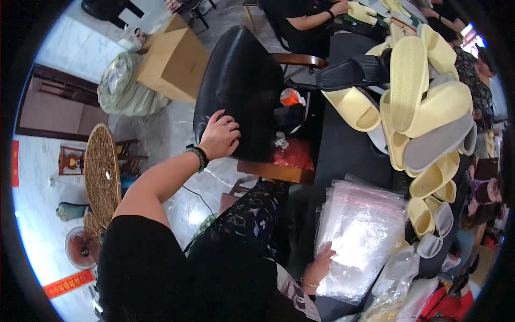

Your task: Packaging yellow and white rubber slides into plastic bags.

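My left hand [220,137], a dark bracelet at its wrist, is stretched out to a black padded chair [238,88]. Its fingers bend over the lower part of the backrest and grip it. Lower right, my right hand [320,264] lies at the left edge of a stack of clear plastic bags [357,236], fingers stretched out on the film. The bags rest on a dark table [343,155]. Beyond them is a heap of pale yellow slippers [409,80], with a black slipper [351,73] and a grey slipper [437,144] among them.
Smaller yellow slippers [421,217] and more plastic film [399,273] lie along the table's right side. A cardboard box [174,64] and a stuffed translucent sack [126,88] stand on the floor. A round woven tray [101,172] is at left. Another person's arm [311,21] shows at the top.
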`<state>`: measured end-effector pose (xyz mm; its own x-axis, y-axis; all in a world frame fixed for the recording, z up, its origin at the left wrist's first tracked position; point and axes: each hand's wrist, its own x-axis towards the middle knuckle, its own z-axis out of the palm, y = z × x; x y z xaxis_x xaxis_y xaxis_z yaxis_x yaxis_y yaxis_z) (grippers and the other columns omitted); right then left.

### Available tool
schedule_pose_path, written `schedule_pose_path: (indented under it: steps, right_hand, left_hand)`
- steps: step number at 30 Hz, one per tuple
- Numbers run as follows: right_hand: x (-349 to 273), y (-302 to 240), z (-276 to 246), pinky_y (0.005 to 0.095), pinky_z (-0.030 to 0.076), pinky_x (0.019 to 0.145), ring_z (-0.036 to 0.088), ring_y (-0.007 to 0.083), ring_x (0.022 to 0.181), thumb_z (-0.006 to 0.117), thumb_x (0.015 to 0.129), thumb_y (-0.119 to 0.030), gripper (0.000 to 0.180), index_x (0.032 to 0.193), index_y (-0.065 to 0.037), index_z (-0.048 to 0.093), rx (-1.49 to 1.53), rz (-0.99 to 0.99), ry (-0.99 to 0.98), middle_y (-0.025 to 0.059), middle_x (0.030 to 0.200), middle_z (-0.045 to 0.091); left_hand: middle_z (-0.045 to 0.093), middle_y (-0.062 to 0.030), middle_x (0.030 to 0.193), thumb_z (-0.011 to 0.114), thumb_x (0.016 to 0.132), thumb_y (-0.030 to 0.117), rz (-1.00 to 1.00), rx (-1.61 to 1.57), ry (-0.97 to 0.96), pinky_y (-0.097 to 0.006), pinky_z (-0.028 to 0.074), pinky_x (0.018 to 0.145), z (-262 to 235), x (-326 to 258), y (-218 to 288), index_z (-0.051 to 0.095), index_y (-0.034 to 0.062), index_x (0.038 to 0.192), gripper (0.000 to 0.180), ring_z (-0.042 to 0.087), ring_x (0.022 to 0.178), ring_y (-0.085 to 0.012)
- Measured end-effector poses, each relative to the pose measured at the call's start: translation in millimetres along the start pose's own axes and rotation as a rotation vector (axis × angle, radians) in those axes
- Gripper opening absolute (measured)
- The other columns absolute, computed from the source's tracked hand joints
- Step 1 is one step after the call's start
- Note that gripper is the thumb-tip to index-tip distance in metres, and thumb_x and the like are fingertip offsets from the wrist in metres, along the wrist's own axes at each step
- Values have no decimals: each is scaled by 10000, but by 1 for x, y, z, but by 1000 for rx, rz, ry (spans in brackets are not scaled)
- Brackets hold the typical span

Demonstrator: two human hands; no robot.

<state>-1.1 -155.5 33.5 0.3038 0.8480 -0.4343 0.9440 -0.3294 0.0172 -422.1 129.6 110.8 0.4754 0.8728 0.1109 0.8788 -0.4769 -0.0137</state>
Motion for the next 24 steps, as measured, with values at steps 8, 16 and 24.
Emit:
schedule_pose_path:
  steps: [8,16,24]
  right_hand:
    - [1,0,-27,473,532,812,571,433,1092,507,788,76,802,1508,-137,226,86,15,-86,294,1432,365]
    - [-10,13,5,423,531,782,623,381,922,508,784,-18,707,1468,-72,337,64,-99,55,298,1305,492]
    - [-19,51,26,509,495,821,609,438,980,550,789,-13,622,1393,-109,437,211,-2,72,255,1219,567]
  left_hand:
    - [607,-27,908,651,712,257,21,41,35,-496,304,1067,-5,0,-1,666,124,745,138,530,1046,-233]
    - [614,-35,873,661,693,240,8,-16,34,-523,333,1036,-5,-12,-5,673,127,712,115,548,1014,-251]
    - [634,-30,819,639,737,243,125,-128,74,-513,321,1030,-8,-10,-14,682,127,736,124,568,958,-238]
